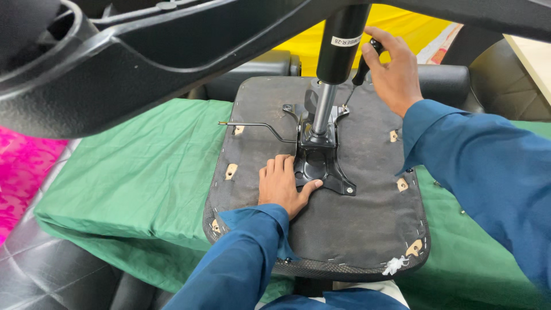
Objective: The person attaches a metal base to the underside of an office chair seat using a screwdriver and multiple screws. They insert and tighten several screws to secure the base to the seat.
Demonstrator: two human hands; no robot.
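An upturned office chair seat (367, 229) with a dark fabric underside lies on a green cloth (149, 172). A black metal mechanism plate (321, 166) is mounted at its middle, with a gas lift cylinder (340, 46) rising from it toward the camera. My left hand (282, 186) rests flat on the seat with its fingers against the plate's left edge. My right hand (393, 69) grips the black handle of a screwdriver (363, 69) whose tip points down at the plate's far right corner. A thin metal lever (252, 124) sticks out left of the plate.
The chair's black star base (143, 51) arches across the top of the view, close to the camera. A yellow sheet (402, 26) lies behind the seat. Pink fabric (20, 172) sits at the left edge, and black upholstery (51, 275) is at lower left.
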